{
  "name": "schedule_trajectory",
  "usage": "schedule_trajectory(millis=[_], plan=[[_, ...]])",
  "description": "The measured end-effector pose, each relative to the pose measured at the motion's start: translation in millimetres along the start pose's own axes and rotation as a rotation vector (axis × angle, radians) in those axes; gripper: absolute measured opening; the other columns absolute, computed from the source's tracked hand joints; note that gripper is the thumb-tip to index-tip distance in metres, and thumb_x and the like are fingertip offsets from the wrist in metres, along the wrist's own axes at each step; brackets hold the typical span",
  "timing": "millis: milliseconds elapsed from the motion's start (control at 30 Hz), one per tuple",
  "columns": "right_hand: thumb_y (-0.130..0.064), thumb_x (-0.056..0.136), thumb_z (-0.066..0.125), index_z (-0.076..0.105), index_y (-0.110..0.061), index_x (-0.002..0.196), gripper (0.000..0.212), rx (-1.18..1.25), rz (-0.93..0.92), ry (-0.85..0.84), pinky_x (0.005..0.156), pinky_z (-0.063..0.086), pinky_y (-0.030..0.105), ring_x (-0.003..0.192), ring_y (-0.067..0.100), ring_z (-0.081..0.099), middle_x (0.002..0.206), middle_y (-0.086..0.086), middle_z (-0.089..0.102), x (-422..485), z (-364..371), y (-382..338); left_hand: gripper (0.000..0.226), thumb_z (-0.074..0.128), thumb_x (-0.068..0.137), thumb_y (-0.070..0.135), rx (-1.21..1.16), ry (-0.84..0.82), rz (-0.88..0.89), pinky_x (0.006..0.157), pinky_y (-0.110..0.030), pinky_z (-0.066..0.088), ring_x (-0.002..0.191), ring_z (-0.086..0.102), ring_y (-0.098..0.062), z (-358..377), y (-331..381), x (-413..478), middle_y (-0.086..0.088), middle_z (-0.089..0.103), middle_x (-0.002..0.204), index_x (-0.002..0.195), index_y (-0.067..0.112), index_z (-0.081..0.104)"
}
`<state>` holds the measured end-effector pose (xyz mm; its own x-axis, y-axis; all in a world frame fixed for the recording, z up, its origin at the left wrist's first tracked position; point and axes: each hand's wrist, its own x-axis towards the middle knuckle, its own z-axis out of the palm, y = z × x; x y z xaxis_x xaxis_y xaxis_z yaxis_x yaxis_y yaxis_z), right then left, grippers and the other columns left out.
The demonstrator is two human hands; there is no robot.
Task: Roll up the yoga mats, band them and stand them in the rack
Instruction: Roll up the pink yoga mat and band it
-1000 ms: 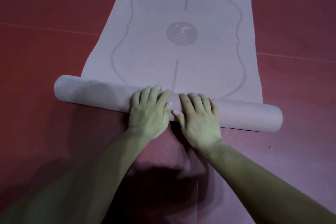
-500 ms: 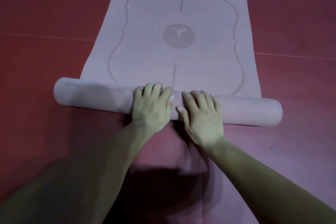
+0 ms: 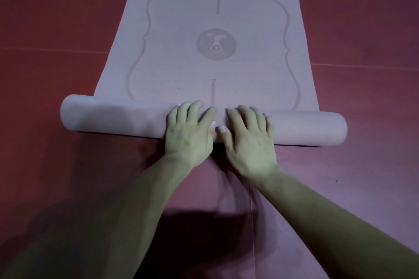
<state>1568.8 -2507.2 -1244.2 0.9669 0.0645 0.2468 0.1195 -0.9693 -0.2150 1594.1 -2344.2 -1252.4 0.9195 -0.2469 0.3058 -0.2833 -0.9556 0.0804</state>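
Observation:
A pale pink yoga mat (image 3: 181, 56) with a printed outline and a round emblem lies flat on the floor and runs away from me. Its near end is wound into a thick roll (image 3: 113, 118) that lies crosswise in front of me. My left hand (image 3: 189, 133) and my right hand (image 3: 248, 140) press side by side on the middle of the roll, palms down. The fingers drape over the top of the roll and their tips reach the flat part. No band or rack is in view.
Dark red floor mats (image 3: 56, 18) cover the ground on both sides, with a seam line running left to right. A purplish mat surface (image 3: 328, 170) lies under my forearms. My own shadow falls on the floor near me.
Both hands have pushed the roll a little farther away along the mat, and the roll has taken up more of the flat part. The emblem now sits closer to the roll.

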Motion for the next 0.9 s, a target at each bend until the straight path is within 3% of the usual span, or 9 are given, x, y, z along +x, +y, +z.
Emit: schedule_trajectory(millis=[167, 300, 533, 733, 900], plan=[[-0.045, 0.104, 0.039, 0.059, -0.019, 0.137, 0.047, -0.064, -0.008, 0.044, 0.113, 0.024, 0.048, 0.127, 0.032, 0.049, 0.134, 0.005, 0.059, 17.4, 8.4, 3.4, 0.040, 0.039, 0.093, 0.036, 0.037, -0.107, 0.019, 0.098, -0.046, 0.037, 0.110, 0.054, -0.030, -1.5, -4.2, 26.7, -0.004, 0.061, 0.122, 0.124, 0.024, 0.061], [-0.043, 0.104, 0.033, 0.060, -0.018, 0.133, 0.047, -0.127, 0.012, -0.040, 0.106, 0.031, 0.047, 0.117, 0.030, 0.053, 0.125, 0.004, 0.062, 42.7, 8.8, 1.9, 0.042, 0.028, 0.092, 0.039, 0.074, -0.269, -0.003, 0.092, -0.045, 0.036, 0.104, 0.055, -0.027, -5.3, -6.8, 52.0, -0.001, 0.062, 0.113, 0.119, 0.027, 0.057], [-0.053, 0.102, 0.028, 0.049, -0.018, 0.146, 0.060, -0.072, 0.041, -0.259, 0.115, 0.025, 0.050, 0.134, 0.031, 0.045, 0.143, 0.007, 0.053, 52.8, -10.5, 2.8, 0.056, 0.012, 0.087, 0.041, 0.076, -0.395, -0.008, 0.093, -0.046, 0.035, 0.105, 0.057, -0.026, -16.0, -5.1, 73.6, 0.000, 0.064, 0.112, 0.118, 0.031, 0.058], [-0.047, 0.104, 0.035, 0.063, -0.015, 0.131, 0.050, -0.175, -0.033, -0.067, 0.101, 0.041, 0.050, 0.111, 0.030, 0.059, 0.122, 0.007, 0.066, 62.8, 6.5, 11.6, 0.062, 0.005, 0.088, 0.040, 0.038, -0.344, -0.015, 0.091, -0.044, 0.037, 0.103, 0.060, -0.025, -6.9, -7.3, 86.4, 0.001, 0.066, 0.112, 0.119, 0.028, 0.057], [-0.046, 0.104, 0.032, 0.067, -0.015, 0.122, 0.050, -0.188, -0.041, -0.076, 0.092, 0.046, 0.050, 0.097, 0.033, 0.064, 0.108, 0.007, 0.070, 79.5, 5.5, 13.7, 0.046, 0.030, 0.095, 0.040, -0.036, -0.161, 0.022, 0.087, -0.042, 0.043, 0.096, 0.058, -0.027, -4.1, -17.4, 83.0, -0.004, 0.062, 0.105, 0.116, 0.017, 0.064]])
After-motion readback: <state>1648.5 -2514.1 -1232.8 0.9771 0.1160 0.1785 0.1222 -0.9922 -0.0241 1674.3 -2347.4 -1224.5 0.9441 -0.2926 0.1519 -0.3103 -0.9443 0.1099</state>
